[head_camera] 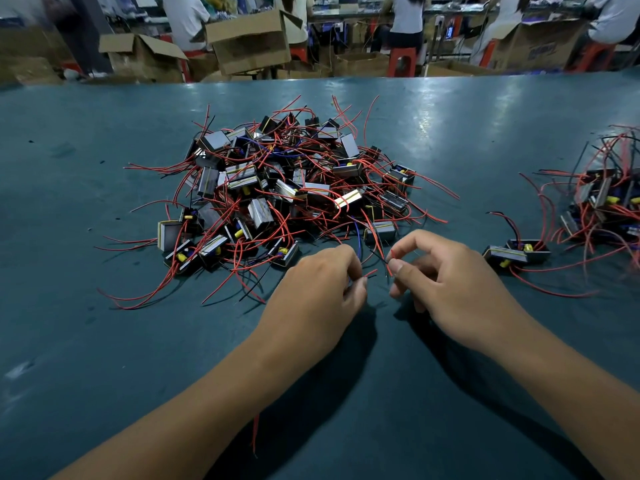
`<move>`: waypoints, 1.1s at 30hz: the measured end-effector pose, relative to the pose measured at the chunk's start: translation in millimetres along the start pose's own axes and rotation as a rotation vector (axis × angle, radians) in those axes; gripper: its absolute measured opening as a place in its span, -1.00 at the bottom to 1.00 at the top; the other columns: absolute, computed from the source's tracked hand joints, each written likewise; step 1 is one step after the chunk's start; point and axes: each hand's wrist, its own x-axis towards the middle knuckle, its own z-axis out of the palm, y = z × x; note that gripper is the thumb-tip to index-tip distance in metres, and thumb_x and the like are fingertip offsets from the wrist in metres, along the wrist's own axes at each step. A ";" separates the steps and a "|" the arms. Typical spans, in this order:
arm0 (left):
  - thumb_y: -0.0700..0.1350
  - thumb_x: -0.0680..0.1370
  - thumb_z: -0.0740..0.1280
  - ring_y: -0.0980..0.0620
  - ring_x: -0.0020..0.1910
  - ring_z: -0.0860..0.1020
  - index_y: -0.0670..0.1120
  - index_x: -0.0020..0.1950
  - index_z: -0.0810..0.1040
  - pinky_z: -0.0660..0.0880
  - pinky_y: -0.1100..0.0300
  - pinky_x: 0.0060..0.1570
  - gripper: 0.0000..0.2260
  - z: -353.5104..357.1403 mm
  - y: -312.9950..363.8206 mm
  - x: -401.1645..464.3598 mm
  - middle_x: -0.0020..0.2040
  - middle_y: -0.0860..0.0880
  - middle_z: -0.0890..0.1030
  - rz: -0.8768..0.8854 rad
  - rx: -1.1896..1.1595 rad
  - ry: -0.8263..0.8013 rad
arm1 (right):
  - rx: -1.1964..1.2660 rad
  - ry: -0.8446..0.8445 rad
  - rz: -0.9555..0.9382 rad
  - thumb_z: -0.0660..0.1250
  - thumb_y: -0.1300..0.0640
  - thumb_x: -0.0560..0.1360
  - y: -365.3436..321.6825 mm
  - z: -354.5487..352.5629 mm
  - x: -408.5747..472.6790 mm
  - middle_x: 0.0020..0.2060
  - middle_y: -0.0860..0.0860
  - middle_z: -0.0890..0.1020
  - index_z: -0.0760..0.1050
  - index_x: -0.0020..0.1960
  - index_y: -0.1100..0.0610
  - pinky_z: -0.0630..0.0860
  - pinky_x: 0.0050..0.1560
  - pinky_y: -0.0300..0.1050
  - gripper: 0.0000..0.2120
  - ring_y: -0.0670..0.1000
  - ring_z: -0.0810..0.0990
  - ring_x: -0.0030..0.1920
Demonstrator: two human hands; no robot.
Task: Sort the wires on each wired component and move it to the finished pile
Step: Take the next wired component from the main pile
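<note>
Most of the job is still ahead of me, I'd say: the big tangled pile (pixel 291 188) of wired components fills the middle of the table (pixel 86 341), while the finished pile (pixel 602 202) at the right edge of the frame looks much smaller. My left hand (pixel 311 296) and right hand (pixel 453 282), at lower centre, have their fingers each pinching thin red and black wires (pixel 388 265) of one component just below the big pile.
</note>
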 end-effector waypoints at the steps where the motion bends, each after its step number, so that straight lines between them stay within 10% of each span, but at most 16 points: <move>1: -0.09 0.60 0.34 0.10 -0.34 0.43 0.00 -0.09 0.41 0.41 0.04 -0.29 -0.88 -0.2 -1.0 -0.6 -0.35 0.09 0.45 0.004 -0.024 -0.005 | 0.006 0.004 0.004 0.31 0.05 0.58 -0.1 0.0 0.0 -0.35 -0.15 0.69 0.47 -0.09 -0.08 0.42 -0.47 -0.31 -0.92 -0.09 0.52 -0.51; 33: 0.03 0.59 0.33 0.07 -0.38 0.34 0.08 0.01 0.31 0.21 0.07 -0.33 -0.81 -4.5 -3.0 -3.0 -0.38 0.04 0.37 0.007 0.101 -0.133 | -0.027 -0.004 0.032 0.32 0.04 0.59 2.9 0.8 2.9 -0.34 -0.18 0.69 0.49 -0.13 -0.04 0.37 -0.46 -0.39 -0.89 -0.12 0.55 -0.52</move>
